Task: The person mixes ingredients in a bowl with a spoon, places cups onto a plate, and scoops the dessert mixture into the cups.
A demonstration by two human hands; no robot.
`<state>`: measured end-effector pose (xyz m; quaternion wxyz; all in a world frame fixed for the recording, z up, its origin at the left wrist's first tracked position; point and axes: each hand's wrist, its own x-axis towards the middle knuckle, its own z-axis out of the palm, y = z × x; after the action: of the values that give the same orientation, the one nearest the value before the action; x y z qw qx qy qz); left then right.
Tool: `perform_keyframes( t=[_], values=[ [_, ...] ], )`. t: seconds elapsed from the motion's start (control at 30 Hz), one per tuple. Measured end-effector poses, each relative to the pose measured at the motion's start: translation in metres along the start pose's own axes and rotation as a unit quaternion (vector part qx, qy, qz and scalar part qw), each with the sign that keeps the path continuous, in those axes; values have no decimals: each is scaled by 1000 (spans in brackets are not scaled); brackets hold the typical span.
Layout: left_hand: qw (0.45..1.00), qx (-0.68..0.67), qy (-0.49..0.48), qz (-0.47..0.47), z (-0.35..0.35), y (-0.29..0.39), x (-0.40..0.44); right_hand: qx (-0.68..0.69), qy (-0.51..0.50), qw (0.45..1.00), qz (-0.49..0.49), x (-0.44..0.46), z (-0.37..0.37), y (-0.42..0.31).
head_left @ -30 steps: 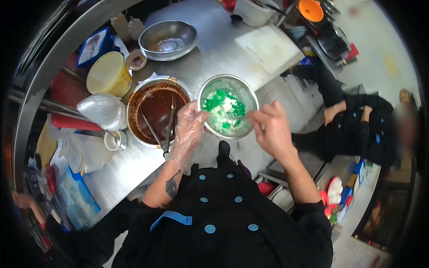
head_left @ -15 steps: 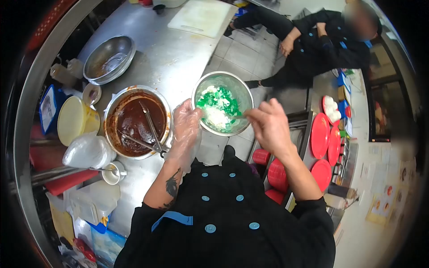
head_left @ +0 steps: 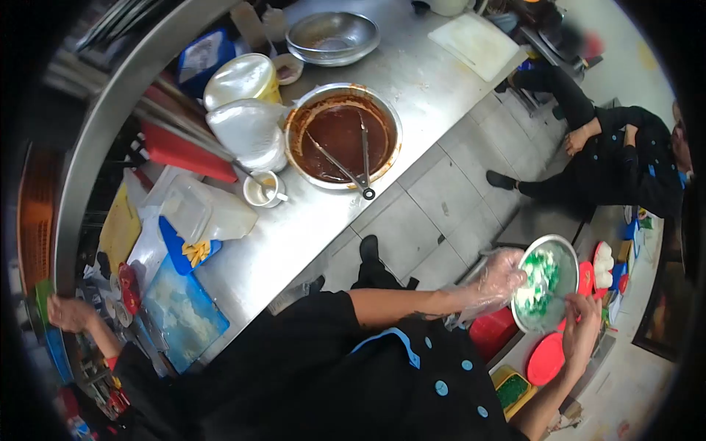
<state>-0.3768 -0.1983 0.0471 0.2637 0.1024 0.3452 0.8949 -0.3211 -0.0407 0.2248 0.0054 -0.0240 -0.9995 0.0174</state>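
The metal bowl (head_left: 569, 273) is hovering well apart from the counter (head_left: 257, 257). The gloved left hand (head_left: 498, 278) is gripping its rim, probably steadying it, as the right hand (head_left: 582, 323) is pinching a utensil (head_left: 554, 296) dipping into the green-and-white mix (head_left: 539, 278).

1. L hand (head_left: 500, 281), gloved, closed in a grip, fingertips toward R hand (head_left: 582, 316).
2. L forearm (head_left: 401, 305) bare, stretched sideways across front of torso, behind the grip; wrist approx. in line w/ it.
3. R hand bare, fingers bent in a pinch, just beside L grip.
4. R forearm (head_left: 548, 397) bare, angled up to its pinch.
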Motion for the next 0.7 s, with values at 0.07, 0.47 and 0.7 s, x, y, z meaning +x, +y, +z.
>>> perform_keyframes(
  t=[0.07, 0.47, 0.7],
  values=[
    [990, -88, 3, 109, 20, -38, -1, 20, 96, 990, -97, -31, 19, 42],
    [984, 162, 71, -11, 23, -102, -103, 173, 57, 982, -42, -140, 63, 71],
    [985, 163, 56, 19, 15, -88, -98, 166, 107, 974, -114, -147, 65, 75]
  ],
)
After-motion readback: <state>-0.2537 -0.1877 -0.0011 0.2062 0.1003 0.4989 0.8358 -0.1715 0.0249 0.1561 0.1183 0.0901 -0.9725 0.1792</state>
